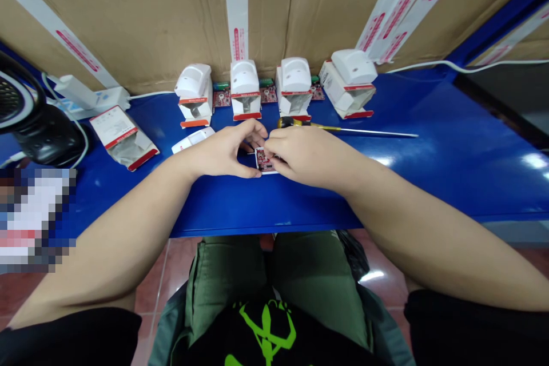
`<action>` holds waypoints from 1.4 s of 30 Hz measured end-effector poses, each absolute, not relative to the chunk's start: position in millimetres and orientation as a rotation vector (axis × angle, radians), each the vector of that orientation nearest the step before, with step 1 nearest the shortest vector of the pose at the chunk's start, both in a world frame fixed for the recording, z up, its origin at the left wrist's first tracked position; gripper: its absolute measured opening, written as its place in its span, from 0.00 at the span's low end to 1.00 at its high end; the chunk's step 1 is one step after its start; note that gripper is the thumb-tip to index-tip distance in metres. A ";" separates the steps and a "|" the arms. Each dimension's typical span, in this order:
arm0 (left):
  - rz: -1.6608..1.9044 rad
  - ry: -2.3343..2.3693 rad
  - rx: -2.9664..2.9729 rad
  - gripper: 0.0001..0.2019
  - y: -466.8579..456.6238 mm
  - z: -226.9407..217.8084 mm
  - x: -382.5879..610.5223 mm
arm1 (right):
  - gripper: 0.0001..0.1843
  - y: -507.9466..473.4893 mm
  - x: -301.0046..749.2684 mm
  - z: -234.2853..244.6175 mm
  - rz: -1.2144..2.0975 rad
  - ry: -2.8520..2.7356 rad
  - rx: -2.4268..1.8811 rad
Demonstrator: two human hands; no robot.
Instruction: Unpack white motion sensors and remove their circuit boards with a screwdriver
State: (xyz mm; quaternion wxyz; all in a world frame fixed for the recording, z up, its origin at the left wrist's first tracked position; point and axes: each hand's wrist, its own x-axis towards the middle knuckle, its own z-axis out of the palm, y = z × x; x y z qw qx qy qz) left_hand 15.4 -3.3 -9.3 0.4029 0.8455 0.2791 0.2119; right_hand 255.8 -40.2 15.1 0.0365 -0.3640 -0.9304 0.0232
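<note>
A red circuit board [262, 160] sits in a small white housing [269, 172] on the blue table, between my hands. My left hand [229, 150] curves around its left end. The left thumb touches the near corner, and the other fingers bend at the far side. From the right, my right hand [306, 154] lies over the board with curled fingers, their tips at its surface and covering its right part. Just beyond my right hand lies a long screwdriver [355, 130] with a yellow and black handle. A white cover [193, 140] rests behind my left wrist.
Several white sensors [245, 75] sit on opened small boxes [246, 104] along the cardboard wall [274, 6]. Red circuit boards [222, 98] lie between them. Another opened box [124, 136], a power strip [100, 102] and a black device [49, 134] are at left.
</note>
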 end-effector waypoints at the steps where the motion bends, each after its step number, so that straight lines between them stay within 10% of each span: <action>1: 0.536 0.702 2.139 0.27 -3.2 -9.3 15.4 | 0.17 -41.2 254.4 14.8 0.055 -2.859 -1.135; 42: 0.528 0.740 2.168 0.26 -5.1 -5.8 15.9 | 0.20 -33.1 260.2 -7.4 -0.058 -2.858 -0.848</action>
